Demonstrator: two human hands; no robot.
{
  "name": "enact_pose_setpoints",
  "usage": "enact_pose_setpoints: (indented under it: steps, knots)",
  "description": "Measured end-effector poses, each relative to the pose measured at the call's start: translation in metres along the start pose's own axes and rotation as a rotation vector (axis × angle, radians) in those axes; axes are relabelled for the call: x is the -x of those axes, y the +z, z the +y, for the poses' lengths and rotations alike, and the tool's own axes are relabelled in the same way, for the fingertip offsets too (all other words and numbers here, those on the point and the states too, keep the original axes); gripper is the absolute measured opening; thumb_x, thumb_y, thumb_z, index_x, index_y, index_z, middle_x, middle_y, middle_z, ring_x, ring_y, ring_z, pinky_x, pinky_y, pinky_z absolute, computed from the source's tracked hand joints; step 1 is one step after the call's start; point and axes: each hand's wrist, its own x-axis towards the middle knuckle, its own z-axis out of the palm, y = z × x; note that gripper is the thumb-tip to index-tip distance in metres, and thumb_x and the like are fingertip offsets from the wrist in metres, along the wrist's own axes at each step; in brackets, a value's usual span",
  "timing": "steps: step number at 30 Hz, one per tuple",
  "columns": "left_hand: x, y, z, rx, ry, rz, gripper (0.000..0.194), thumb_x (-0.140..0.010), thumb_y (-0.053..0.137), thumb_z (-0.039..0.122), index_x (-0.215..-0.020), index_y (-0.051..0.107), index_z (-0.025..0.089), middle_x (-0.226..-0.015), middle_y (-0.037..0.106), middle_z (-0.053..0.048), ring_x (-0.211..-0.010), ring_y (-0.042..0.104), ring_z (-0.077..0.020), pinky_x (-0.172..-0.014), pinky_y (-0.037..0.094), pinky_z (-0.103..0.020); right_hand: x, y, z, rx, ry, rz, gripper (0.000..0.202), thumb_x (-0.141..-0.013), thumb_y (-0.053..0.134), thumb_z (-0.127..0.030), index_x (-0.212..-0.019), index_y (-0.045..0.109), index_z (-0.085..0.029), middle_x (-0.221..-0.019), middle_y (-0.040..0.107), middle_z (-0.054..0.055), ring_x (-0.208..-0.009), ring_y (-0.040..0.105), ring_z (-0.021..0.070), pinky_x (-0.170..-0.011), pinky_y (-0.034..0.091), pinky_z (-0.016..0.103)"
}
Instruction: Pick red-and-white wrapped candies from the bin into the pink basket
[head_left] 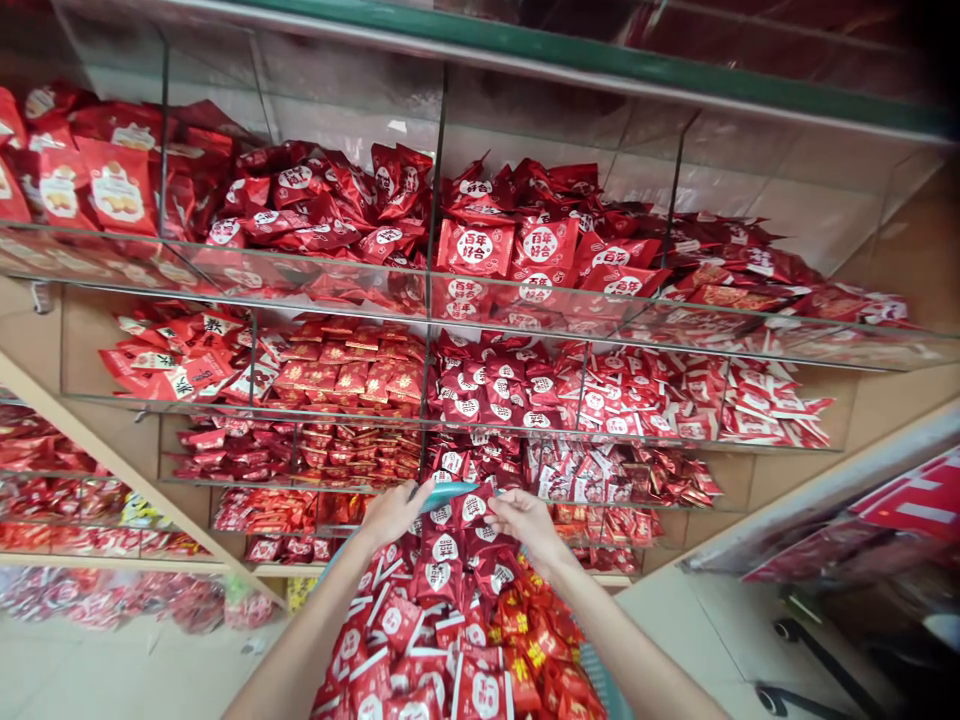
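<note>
A teal basket (446, 492) stands below me, heaped with small wrapped packets. My left hand (394, 515) is closed on its far rim. My right hand (527, 525) is closed, thumb and fingers pinching a dark red packet (475, 505) with a white oval label at the back of the heap. Similar dark red packets (439, 550) lie just in front of it. Nearer to me are red packets with white edges (484, 690), and to the right, red packets with yellow print (536, 645). Packets and fingers hide most of the basket's rim.
A tiered shelf with clear dividers rises ahead, filled with red packets (474, 245) and gold-printed red packets (352, 380). Glass shelf edges (480, 325) jut out above my hands. Plastic-bagged goods (135, 600) lie at the lower left. Black metal legs (817, 655) stand on the tiled floor (675, 620).
</note>
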Motion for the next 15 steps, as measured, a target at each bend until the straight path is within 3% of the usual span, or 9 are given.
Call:
enact_pose_setpoints:
  steps: [8, 15]
  knots:
    - [0.002, -0.005, 0.005, 0.018, -0.060, -0.048, 0.075, -0.076, 0.004, 0.066, -0.103, 0.059, 0.022, -0.104, 0.063, -0.010, -0.102, 0.052, -0.0296, -0.082, 0.037, -0.037, -0.005, 0.042, 0.001, 0.013, 0.106, -0.095, 0.034, -0.049, 0.073, -0.038, -0.061, 0.052, -0.015, -0.057, 0.061, 0.000, -0.058, 0.062, 0.0133, -0.056, 0.049, 0.023]
    - [0.000, -0.003, 0.002, 0.005, -0.052, -0.028, 0.073, -0.076, 0.006, 0.066, -0.086, 0.063, 0.023, -0.094, 0.066, -0.009, -0.092, 0.057, -0.0278, -0.076, 0.040, -0.036, -0.012, 0.065, 0.014, 0.099, 0.173, -0.163, 0.028, -0.055, 0.071, -0.033, -0.061, 0.051, -0.015, -0.054, 0.061, 0.001, -0.058, 0.063, 0.0157, -0.056, 0.052, 0.026]
